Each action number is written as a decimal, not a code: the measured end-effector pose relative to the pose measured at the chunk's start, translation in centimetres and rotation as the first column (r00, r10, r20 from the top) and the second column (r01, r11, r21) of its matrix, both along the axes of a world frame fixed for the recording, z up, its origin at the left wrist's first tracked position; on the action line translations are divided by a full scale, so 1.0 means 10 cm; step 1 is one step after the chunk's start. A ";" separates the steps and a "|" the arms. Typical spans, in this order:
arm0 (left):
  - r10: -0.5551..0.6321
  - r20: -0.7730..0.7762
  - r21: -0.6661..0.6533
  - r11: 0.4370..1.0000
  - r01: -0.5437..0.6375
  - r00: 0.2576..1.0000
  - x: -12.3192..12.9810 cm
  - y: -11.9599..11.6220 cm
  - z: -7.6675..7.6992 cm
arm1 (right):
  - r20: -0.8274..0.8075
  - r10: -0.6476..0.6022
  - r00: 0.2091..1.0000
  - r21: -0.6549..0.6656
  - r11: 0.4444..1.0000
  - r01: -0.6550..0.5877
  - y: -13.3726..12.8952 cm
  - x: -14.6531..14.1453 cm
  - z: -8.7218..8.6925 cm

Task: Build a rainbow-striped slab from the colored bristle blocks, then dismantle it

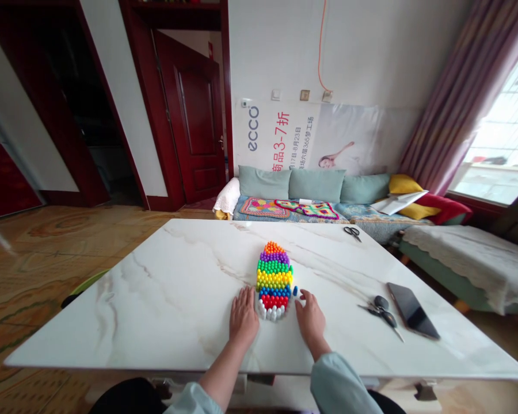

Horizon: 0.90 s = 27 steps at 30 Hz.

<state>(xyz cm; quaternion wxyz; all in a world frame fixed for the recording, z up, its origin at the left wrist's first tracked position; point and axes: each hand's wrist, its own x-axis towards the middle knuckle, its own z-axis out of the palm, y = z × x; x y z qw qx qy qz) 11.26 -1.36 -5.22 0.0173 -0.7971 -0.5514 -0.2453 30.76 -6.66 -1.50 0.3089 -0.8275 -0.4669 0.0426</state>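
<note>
On the white marbled table (pixel 176 299) lies a long oval of mushroom-shaped pegs (pixel 275 280), banded orange, purple, green, yellow, blue, red and white from far end to near end. My left hand (pixel 244 313) rests flat on the tabletop with fingers stretched, along the oval's left side. To the right of the oval, my right hand (pixel 311 316) has its fingers bent and apart, and I see nothing between them. A loose blue peg (pixel 295 291) stands just beyond those fingertips. One green peg (pixel 290 269) sticks out at the oval's right edge.
A phone (pixel 413 310) and a bunch of keys (pixel 384 313) lie to the right on the table. Black-handled scissors (pixel 353 233) are near the far right edge. Behind the table stands a sofa (pixel 285 207) with cushions; a covered bench (pixel 475 259) is at right.
</note>
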 end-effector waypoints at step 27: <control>-0.003 -0.043 0.018 1.000 0.004 0.999 0.02 -0.05 0.05 | -0.197 0.129 0.972 0.345 0.937 -0.055 0.46 0.19 -0.26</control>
